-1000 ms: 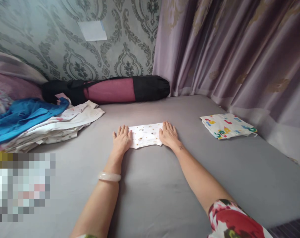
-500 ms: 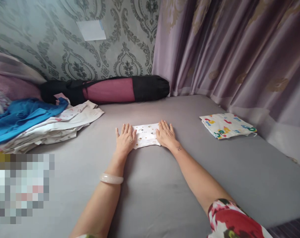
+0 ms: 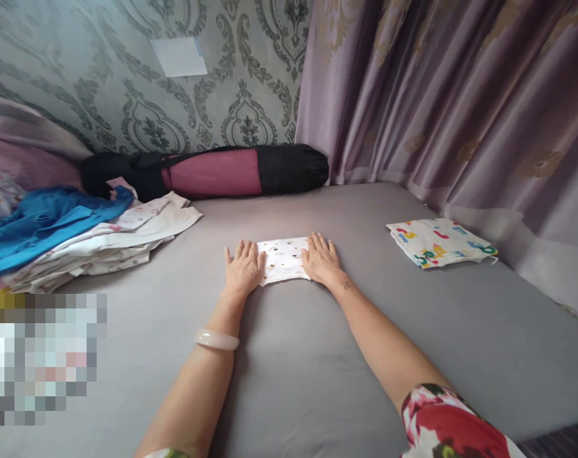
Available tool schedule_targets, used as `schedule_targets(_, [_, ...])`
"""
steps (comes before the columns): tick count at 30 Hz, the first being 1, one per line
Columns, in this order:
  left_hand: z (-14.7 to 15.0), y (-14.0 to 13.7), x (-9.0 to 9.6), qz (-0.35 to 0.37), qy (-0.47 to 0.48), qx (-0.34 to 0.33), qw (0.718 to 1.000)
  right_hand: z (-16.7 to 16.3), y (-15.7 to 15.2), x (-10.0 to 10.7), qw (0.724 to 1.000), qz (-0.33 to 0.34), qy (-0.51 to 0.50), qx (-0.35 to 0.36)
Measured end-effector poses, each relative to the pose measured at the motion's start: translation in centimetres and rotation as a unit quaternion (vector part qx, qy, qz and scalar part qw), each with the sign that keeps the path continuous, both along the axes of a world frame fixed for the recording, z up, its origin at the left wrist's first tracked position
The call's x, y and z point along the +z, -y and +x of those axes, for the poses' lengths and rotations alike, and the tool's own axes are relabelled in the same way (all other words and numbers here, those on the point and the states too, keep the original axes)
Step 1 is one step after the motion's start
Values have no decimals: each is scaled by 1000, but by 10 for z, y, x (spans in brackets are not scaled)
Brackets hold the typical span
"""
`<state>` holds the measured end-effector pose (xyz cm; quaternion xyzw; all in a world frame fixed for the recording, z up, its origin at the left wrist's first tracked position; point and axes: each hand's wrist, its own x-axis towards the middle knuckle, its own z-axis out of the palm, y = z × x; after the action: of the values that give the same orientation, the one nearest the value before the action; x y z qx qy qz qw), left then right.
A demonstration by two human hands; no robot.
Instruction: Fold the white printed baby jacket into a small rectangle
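both palms lay flat, fingers spread and gripping nothing: the left hand [image 3: 242,270] on the left end of the small folded white cloth [image 3: 282,259], the right hand [image 3: 321,261] on its right end. the cloth sat mid-bed [image 3: 293,369]; a colourful folded cloth [image 3: 439,242] lay at three o'clock, a clothes pile [image 3: 93,245] at nine.

Left hand [image 3: 244,267] bare, no rings visible. Left wrist: pale, translucent bangle [image 3: 217,340], smooth, rounded. Right hand [image 3: 321,259] bare; small dark mark on the right wrist [image 3: 346,285]. Right arm: short sleeve [image 3: 449,426], floral print, red blooms on white with dark green. Same print at left edge, barely showing.
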<state>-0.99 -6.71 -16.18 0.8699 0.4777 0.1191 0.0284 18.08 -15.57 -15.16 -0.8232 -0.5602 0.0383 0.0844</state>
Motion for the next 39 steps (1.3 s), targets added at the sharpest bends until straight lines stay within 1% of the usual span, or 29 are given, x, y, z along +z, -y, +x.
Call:
schedule_targets(2, [0,0,-1,8,9,-2,1000,-1,0,1,1000,7,2,0])
schedule_targets(5, [1,1,0,44,35,-3,998,-5,0,5,999,37,9,8])
schedule_targets(8, [6,4,2,87,67,-16,994,-13,-1,9,997,70,4,35])
schedule_targets(10, [11,8,2,99,80,-32,991,-20,-3,8,995,82,-3,57])
schedule_targets(13, [18,13,1,83,71,-54,993,-27,-4,2,994,79,-15,76])
schedule_targets(16, [22,16,-3,54,34,-72,995,-31,-5,-6,995,64,-23,77])
schedule_targets(19, [23,17,-6,43,11,-75,996,-32,-5,-9,995,67,-20,75])
schedule_targets(29, [23,17,-5,40,10,-72,997,-33,-4,-7,995,65,-21,71])
schedule_targets(34, [24,18,-4,49,32,-74,996,-35,-5,-5,995,69,-27,70])
schedule_targets(39, [26,19,1,73,70,-93,991,-39,-7,0,990,87,-23,108])
